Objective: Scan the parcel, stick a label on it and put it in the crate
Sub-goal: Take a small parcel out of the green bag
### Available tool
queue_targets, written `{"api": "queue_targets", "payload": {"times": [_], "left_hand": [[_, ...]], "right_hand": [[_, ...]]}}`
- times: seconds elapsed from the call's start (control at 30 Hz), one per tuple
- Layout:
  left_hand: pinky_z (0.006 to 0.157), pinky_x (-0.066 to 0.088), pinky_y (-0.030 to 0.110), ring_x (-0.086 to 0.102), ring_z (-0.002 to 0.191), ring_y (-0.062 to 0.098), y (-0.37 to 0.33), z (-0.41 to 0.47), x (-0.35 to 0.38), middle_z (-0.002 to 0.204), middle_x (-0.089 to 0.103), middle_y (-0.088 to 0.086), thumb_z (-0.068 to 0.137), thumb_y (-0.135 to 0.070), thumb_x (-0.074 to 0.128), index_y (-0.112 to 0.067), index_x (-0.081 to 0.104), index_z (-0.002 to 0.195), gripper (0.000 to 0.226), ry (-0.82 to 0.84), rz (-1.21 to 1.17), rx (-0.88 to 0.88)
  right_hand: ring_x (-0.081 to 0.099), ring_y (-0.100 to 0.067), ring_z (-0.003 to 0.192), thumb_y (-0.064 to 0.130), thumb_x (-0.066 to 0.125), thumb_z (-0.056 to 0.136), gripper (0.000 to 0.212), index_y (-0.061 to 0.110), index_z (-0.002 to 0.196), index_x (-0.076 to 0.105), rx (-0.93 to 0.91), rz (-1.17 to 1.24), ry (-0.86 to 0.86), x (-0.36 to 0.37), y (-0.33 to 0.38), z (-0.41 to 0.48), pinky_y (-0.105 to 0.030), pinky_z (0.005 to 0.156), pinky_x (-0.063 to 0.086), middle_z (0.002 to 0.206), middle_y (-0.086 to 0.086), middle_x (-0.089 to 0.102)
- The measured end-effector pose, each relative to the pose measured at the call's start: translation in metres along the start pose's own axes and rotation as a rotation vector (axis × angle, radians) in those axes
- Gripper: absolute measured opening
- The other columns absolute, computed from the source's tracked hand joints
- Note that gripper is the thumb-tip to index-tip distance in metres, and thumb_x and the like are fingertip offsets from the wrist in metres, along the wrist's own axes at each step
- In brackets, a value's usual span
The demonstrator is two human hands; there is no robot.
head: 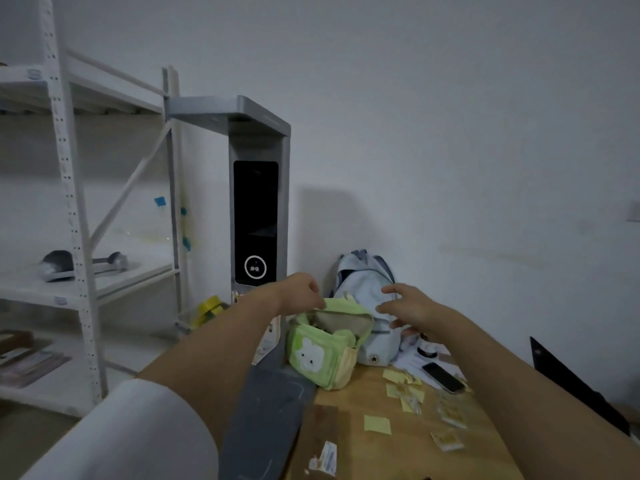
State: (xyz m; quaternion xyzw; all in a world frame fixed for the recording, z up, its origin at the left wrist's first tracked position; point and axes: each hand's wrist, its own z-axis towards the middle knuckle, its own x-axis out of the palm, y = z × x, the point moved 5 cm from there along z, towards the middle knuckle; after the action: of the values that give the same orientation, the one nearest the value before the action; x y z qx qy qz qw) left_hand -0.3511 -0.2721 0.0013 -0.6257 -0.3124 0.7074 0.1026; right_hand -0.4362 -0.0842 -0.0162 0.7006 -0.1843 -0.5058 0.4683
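A tall grey scanner stand (258,202) with a dark screen rises at the table's far left. In front of it a green bag (322,355) with a white cartoon face stands on the wooden table (349,403), its top flap open. My left hand (299,294) pinches the flap's upper edge. My right hand (407,308) hovers with fingers apart just right of the bag, in front of a pale blue backpack (367,296). Several yellow labels (377,424) lie scattered on the table. No parcel or crate shows.
A white metal shelf rack (79,237) fills the left side, holding a grey object (57,265) and yellow tape rolls (209,308). A black phone (443,377) lies on the table near the labels. A dark panel (575,382) stands at the right edge.
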Motion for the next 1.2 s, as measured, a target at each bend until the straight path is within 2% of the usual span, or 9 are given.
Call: {"api": "queue_targets", "payload": {"times": [0.1, 0.2, 0.27, 0.47, 0.53, 0.63, 0.8, 1.03, 1.2], "left_hand": [[0.071, 0.036, 0.028, 0.044, 0.080, 0.018, 0.008, 0.041, -0.013, 0.090, 0.041, 0.007, 0.085, -0.020, 0.061, -0.014, 0.044, 0.084, 0.018, 0.044, 0.026, 0.057], [0.055, 0.031, 0.026, 0.036, 0.060, 0.011, 0.017, 0.081, -0.025, 0.069, 0.034, -0.001, 0.084, -0.019, 0.060, -0.023, 0.037, 0.064, 0.031, 0.046, 0.015, 0.100], [0.060, 0.035, 0.028, 0.035, 0.059, 0.008, 0.024, 0.103, -0.030, 0.066, 0.033, -0.004, 0.084, -0.019, 0.061, -0.025, 0.034, 0.060, 0.037, 0.032, -0.011, 0.113], [0.077, 0.040, 0.028, 0.048, 0.087, 0.018, 0.044, 0.140, -0.025, 0.092, 0.048, 0.009, 0.083, -0.013, 0.063, -0.024, 0.039, 0.063, 0.033, 0.039, -0.085, 0.157], [0.085, 0.045, 0.031, 0.054, 0.095, 0.022, 0.053, 0.150, -0.019, 0.099, 0.054, 0.011, 0.082, -0.015, 0.066, -0.017, 0.056, 0.078, 0.011, 0.068, -0.125, 0.137], [0.098, 0.047, 0.037, 0.055, 0.113, 0.029, 0.063, 0.165, -0.010, 0.123, 0.057, 0.014, 0.080, -0.022, 0.069, -0.006, 0.056, 0.120, 0.045, 0.079, -0.129, 0.137], [0.094, 0.046, 0.035, 0.054, 0.112, 0.026, 0.072, 0.184, 0.011, 0.127, 0.055, 0.012, 0.081, -0.023, 0.068, -0.008, 0.056, 0.123, 0.046, 0.131, -0.124, 0.144], [0.082, 0.043, 0.031, 0.051, 0.091, 0.021, 0.076, 0.224, 0.025, 0.100, 0.052, 0.006, 0.081, -0.021, 0.068, -0.016, 0.058, 0.100, 0.023, 0.143, -0.095, 0.149], [0.095, 0.044, 0.031, 0.053, 0.115, 0.025, 0.057, 0.258, 0.048, 0.130, 0.054, 0.009, 0.081, -0.026, 0.068, -0.010, 0.056, 0.124, 0.047, 0.133, -0.063, 0.138]], "right_hand": [[0.054, -0.024, 0.076, 0.021, 0.061, 0.089, 0.051, 0.020, 0.137, 0.044, 0.029, 0.032, -0.044, 0.002, 0.013, 0.032, -0.030, 0.060, 0.041, 0.090, -0.007, 0.056], [0.055, -0.024, 0.079, 0.021, 0.061, 0.089, 0.051, 0.019, 0.137, 0.045, 0.033, 0.040, -0.096, 0.005, 0.028, 0.061, -0.026, 0.057, 0.042, 0.111, -0.015, 0.059], [0.056, -0.025, 0.082, 0.021, 0.060, 0.090, 0.050, 0.019, 0.137, 0.044, 0.036, 0.028, -0.129, 0.008, 0.035, 0.076, -0.027, 0.059, 0.041, 0.121, -0.018, 0.059], [0.055, -0.026, 0.084, 0.020, 0.060, 0.090, 0.051, 0.018, 0.138, 0.043, 0.064, 0.039, -0.153, 0.019, 0.035, 0.102, -0.027, 0.058, 0.041, 0.121, -0.018, 0.059], [0.056, -0.026, 0.085, 0.021, 0.060, 0.090, 0.051, 0.019, 0.138, 0.042, 0.083, 0.032, -0.160, 0.018, 0.030, 0.108, -0.030, 0.062, 0.043, 0.120, -0.015, 0.057], [0.056, -0.026, 0.084, 0.019, 0.060, 0.090, 0.051, 0.018, 0.138, 0.042, 0.113, 0.045, -0.179, 0.016, 0.020, 0.120, -0.032, 0.063, 0.042, 0.116, -0.016, 0.057], [0.055, -0.022, 0.073, 0.016, 0.061, 0.089, 0.051, 0.016, 0.137, 0.044, 0.151, 0.067, -0.184, 0.016, 0.002, 0.137, -0.027, 0.055, 0.042, 0.103, -0.015, 0.055], [0.060, -0.027, 0.085, 0.020, 0.061, 0.089, 0.051, 0.019, 0.137, 0.044, 0.170, 0.091, -0.175, -0.002, -0.017, 0.174, -0.034, 0.068, 0.052, 0.128, -0.015, 0.052], [0.061, -0.028, 0.092, 0.021, 0.061, 0.089, 0.049, 0.018, 0.135, 0.046, 0.186, 0.082, -0.133, -0.021, -0.041, 0.205, -0.043, 0.089, 0.053, 0.122, -0.011, 0.054]]}}
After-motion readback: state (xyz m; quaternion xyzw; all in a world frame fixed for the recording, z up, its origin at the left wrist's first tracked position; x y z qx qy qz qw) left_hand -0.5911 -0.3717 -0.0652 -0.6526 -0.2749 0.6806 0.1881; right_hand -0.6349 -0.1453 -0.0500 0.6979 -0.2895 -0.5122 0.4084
